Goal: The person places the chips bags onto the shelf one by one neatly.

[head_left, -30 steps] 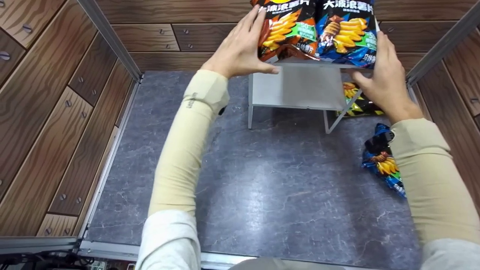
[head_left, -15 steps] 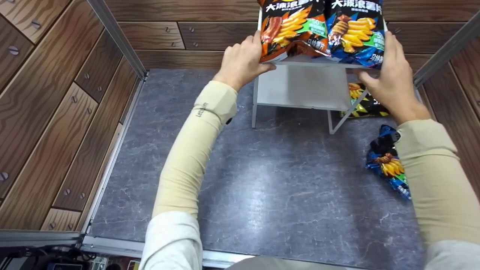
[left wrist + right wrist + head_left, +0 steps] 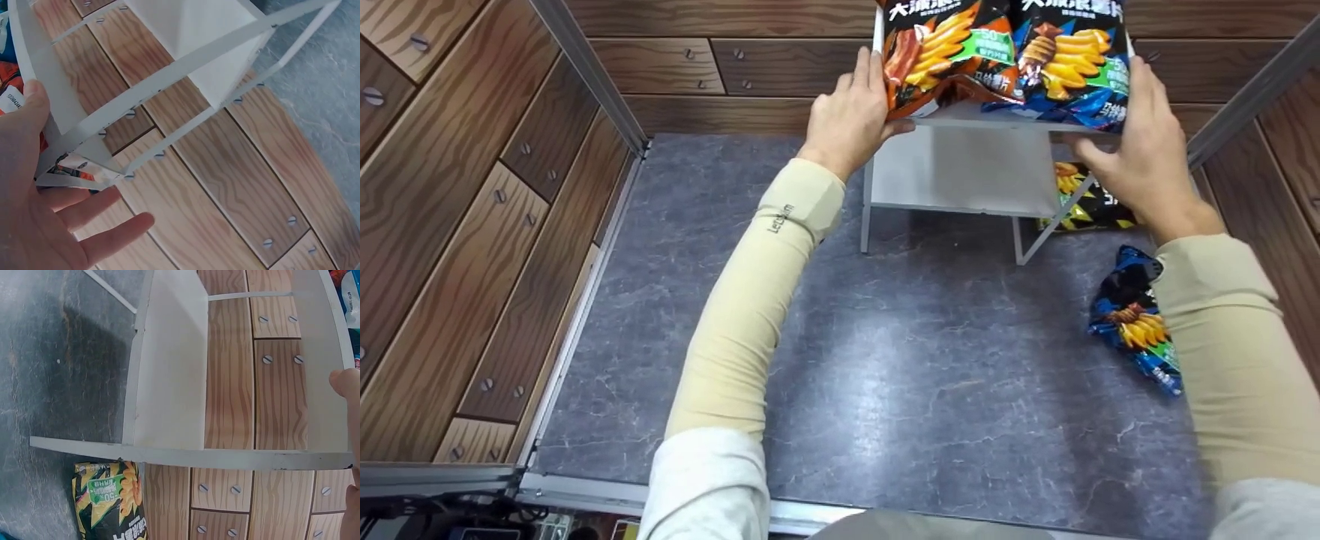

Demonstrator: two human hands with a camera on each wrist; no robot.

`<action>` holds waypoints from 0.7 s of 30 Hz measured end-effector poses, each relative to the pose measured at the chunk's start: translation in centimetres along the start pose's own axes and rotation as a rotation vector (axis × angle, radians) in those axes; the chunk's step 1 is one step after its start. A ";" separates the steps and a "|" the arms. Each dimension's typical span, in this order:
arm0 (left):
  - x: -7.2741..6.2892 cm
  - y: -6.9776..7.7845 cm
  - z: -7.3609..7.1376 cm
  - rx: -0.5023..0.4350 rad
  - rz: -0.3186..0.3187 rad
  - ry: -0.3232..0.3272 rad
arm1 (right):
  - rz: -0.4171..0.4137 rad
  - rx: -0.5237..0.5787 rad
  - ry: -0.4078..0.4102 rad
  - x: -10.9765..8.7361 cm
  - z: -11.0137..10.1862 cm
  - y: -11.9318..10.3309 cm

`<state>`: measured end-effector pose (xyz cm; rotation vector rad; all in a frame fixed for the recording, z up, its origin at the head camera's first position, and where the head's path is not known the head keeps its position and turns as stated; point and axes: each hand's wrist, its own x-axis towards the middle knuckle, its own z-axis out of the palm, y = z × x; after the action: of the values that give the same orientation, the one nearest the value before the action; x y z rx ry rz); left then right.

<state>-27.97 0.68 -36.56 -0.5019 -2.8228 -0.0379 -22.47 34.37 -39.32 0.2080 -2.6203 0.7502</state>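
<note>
In the head view, an orange-and-black chip bag (image 3: 941,56) and a blue-and-black chip bag (image 3: 1065,64) lie side by side on the top board of a white metal shelf rack (image 3: 967,169). My left hand (image 3: 851,112) holds the rack's front left corner, thumb at the front edge and fingers along the side. In the left wrist view its outer fingers (image 3: 115,239) extend past the post. My right hand (image 3: 1147,154) holds the front right corner alike. The right wrist view shows its thumb against the top rail. Most of its other fingers are out of that view.
A yellow-and-black chip bag (image 3: 1087,199) lies on the floor right of the rack. Nearer, another blue chip bag (image 3: 1132,326) is partly hidden by my right sleeve. Wood-pattern panels (image 3: 517,217) and metal rails (image 3: 592,82) enclose the grey marbled floor (image 3: 900,360).
My left hand has drawn back from the orange bag's side to the rack's corner, its fingers less spread. My right hand stays at its corner. The head view has shifted slightly.
</note>
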 end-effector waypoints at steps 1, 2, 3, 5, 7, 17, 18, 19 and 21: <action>0.0 0.0 0.0 0.005 -0.002 0.005 | 0.004 0.000 -0.012 0.0 -0.1 0.0; 0.0 0.0 -0.1 0.003 -0.004 0.007 | 0.006 0.001 -0.021 0.0 -0.3 -0.1; 0.0 0.1 -0.1 0.002 -0.004 0.014 | 0.011 0.003 -0.029 0.0 -0.4 -0.1; 0.0 0.2 -0.1 -0.003 -0.002 0.027 | 0.028 0.021 -0.028 0.0 -0.7 -0.1; 0.0 0.4 -0.1 -0.009 0.002 0.024 | 0.041 0.045 -0.009 -0.2 -0.9 -0.1; -0.1 0.5 0.0 -0.001 0.019 -0.003 | 0.130 0.079 -0.023 -2.9 -1.3 1.9; -0.1 0.4 0.0 0.000 0.016 -0.009 | 0.152 0.081 -0.037 -3.3 -1.2 2.2; -0.2 0.3 0.0 -0.002 0.011 -0.014 | 0.179 0.081 -0.055 -3.7 -1.0 2.5; -0.2 0.2 0.0 -0.007 0.003 -0.025 | 0.216 0.081 -0.086 -4.5 -0.7 3.2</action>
<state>-27.74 0.84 -36.63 -0.5115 -2.8469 -0.0411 -18.98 37.60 -42.23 -0.0214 -2.7253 0.9401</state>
